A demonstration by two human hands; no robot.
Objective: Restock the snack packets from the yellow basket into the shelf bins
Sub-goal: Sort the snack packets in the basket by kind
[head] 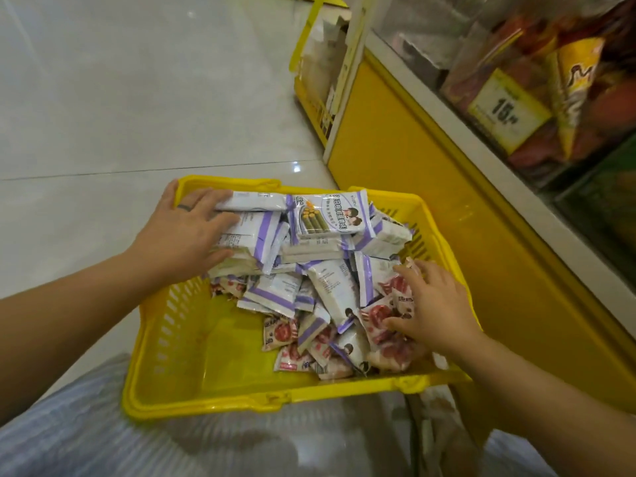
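In the middle of the frame, the yellow basket (pixel 210 402) holds heaped snack packets. Your left hand (pixel 186 232) lies relaxed, fingers spread, on the purple-and-white packets (pixel 251 228) at its far left. Your right hand (pixel 438 304) curls round red-and-white packets (pixel 377 313) at centre right.

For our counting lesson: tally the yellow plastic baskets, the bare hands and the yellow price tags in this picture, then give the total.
Yellow plastic baskets: 2 (near basket, far basket beside the shelf)
Bare hands: 2 (left hand, right hand)
Yellow price tag: 1
Total: 5
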